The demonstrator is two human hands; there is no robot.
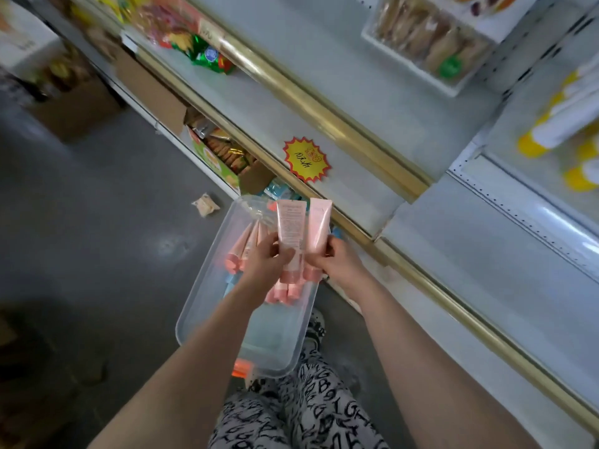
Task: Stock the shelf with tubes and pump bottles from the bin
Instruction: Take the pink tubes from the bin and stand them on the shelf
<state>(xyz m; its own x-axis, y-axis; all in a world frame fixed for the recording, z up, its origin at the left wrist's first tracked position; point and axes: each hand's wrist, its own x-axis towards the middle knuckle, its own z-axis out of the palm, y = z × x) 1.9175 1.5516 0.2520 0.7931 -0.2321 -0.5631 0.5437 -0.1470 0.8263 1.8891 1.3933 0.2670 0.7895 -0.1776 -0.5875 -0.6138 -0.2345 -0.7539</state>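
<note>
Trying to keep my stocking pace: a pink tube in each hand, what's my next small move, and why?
Probably carry both up to the bare shelf by the yellow tag: the left hand grips the printed tube, the right hand the plain tube, above the bin.

I see a pale shelf (259,115) with a gold front strip, carrying a yellow starburst price tag (306,159) flat on its surface and a green snack packet (209,56) toward its far end. The board above holds a white tray (450,90) of brown wrapped goods, and the bottom board holds open cardboard boxes (152,89). On the grey floor (97,205) lies a crumpled wrapper (205,205) near the clear bin (207,286), though I cannot tell whether the bin rests on the floor.
</note>
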